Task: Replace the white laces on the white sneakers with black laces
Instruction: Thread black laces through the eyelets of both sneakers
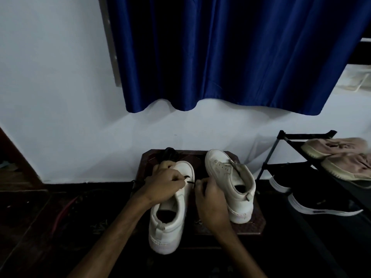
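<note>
Two white sneakers stand on a small dark wooden table [259, 221], toes toward the wall. My left hand [162, 185] lies over the eyelets of the left sneaker [168, 221] and pinches a black lace [187, 177] at its tip. My right hand [208, 195] pinches the other stretch of the same black lace just to the right of the shoe. The right sneaker [232, 181] stands untouched beside my right hand, with a loose lace end hanging at its tongue. A dark bundle [170, 154], possibly more lace, lies behind the left sneaker.
A black shoe rack [285, 149] stands at the right with tan shoes [339, 155] on top and black shoes [321, 205] below. A blue curtain [230, 57] hangs on the white wall behind. Dark floor with faint cords lies to the left.
</note>
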{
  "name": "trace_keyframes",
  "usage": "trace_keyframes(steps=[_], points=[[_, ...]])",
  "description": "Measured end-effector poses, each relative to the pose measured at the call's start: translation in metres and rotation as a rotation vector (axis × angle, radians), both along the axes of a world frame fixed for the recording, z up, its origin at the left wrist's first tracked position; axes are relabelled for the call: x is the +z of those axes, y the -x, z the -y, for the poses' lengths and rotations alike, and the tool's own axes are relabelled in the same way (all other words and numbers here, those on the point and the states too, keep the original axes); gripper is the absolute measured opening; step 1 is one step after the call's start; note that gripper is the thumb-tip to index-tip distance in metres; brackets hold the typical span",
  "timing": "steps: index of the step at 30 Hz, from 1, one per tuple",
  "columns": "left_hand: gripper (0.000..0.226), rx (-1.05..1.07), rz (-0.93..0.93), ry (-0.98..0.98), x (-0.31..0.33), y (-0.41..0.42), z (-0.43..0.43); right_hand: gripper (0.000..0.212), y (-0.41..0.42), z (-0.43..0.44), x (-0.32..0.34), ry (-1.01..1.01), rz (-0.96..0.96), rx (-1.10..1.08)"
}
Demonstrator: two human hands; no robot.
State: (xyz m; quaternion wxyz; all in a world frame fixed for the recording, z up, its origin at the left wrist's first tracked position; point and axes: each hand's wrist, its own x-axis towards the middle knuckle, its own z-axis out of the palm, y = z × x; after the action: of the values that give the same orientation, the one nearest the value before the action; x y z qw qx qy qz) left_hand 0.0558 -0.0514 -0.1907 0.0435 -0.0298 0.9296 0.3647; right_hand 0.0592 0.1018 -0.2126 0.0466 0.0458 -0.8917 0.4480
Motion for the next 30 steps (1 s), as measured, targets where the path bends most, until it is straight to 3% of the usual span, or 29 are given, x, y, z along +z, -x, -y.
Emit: trace_keyframes(steps=[2,6,10,13,18,22,26,30], points=[[0.043,0.055,-0.031,0.028,-0.001,-0.004,-0.003,0.019,-0.007,-0.009,-0.009,0.052,0.050,0.034],[0.052,0.067,-0.137,0.029,-0.007,-0.008,-0.007,0.018,-0.025,-0.026,-0.026,0.023,0.103,0.121],[0.068,0.072,-0.180,0.056,-0.009,-0.009,-0.009,0.028,-0.020,-0.026,-0.010,-0.194,-0.141,0.086],[0.059,0.071,-0.172,0.061,-0.007,-0.011,-0.010,0.036,-0.007,-0.012,0.004,-0.351,-0.194,0.143],[0.038,0.096,-0.169,0.025,-0.007,-0.011,-0.011,0.020,-0.006,-0.020,-0.001,-0.385,-0.121,0.216],[0.034,0.101,-0.222,-0.025,-0.009,-0.010,-0.010,0.025,-0.026,-0.044,0.000,-0.669,0.040,0.256],[0.059,0.125,-0.210,-0.074,-0.008,-0.010,-0.014,0.034,-0.015,-0.032,0.021,-0.623,-0.103,0.201],[0.066,0.146,-0.213,-0.120,-0.013,-0.011,-0.013,0.017,0.000,-0.003,0.025,-0.470,-0.161,0.256]])
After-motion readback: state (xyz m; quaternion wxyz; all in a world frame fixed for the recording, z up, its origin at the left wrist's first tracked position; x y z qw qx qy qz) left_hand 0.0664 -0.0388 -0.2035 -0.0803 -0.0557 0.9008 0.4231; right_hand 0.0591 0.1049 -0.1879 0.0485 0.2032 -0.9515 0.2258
